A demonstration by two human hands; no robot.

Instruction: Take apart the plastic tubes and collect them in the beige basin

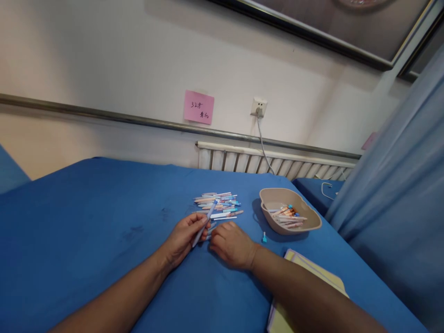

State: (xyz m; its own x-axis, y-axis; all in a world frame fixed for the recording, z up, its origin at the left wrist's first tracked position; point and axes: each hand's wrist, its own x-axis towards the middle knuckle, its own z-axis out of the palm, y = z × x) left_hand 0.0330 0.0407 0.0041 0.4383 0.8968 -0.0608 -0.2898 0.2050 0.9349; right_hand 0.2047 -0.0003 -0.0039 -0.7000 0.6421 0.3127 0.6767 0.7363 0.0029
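Observation:
My left hand [187,233] is closed around a pale grey-lavender pen [207,221] with a blue upper end, held at a slant above the blue cloth. Close beside it, my right hand [233,244] rests low with its fingers curled down and pressed together. Whatever lies under those fingers is hidden. A few pen ends poke out between the two hands. Just beyond them spreads a loose pile of pens [215,202], mostly white, pale grey, peach and light blue, lying roughly side by side.
Right of the pile stands a beige plastic basin [312,224] with several pens [286,217] inside. A small turquoise piece [264,237] lies before it. My right forearm passes over a yellow notebook or folder [317,273]. Behind are a radiator [239,159], a plugged-in cable [262,143] and a blue curtain [398,185].

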